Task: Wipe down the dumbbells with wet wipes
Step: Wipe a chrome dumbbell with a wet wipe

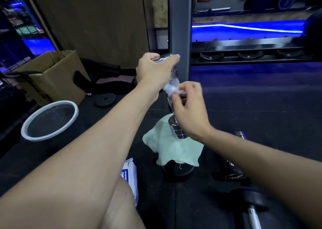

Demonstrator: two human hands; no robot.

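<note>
Dumbbell rack: stands at the far side, with its grey upright post directly behind the work. Its visible cradles hold nothing.

Cardboard box: on the floor to the left, open at the top.

Round bin: white-rimmed, just in front of the box. It looks meant for used wipes, though that is a judgement.

Green cloth: spread on the dark floor mat, partly draped over a black weight plate.

Chrome dumbbell: held nearly upright, tilted slightly, its lower head over the cloth; whether it rests there cannot be told. A second dumbbell lies on the floor to the right, apart from the first.

Wipes pack: on the floor beside the person's knee.

Left hand: fingers curled round the dumbbell's upper head, steadying it.

Right hand: fingertips pinching a crumpled white wipe against the handle, just under the upper head.

Assessment: the handle of the first dumbbell is being wiped; the second appears untouched. The next move calls for drawing the wipe down the handle to the lower head while the left hand turns the bar to bring the far side round.
</note>
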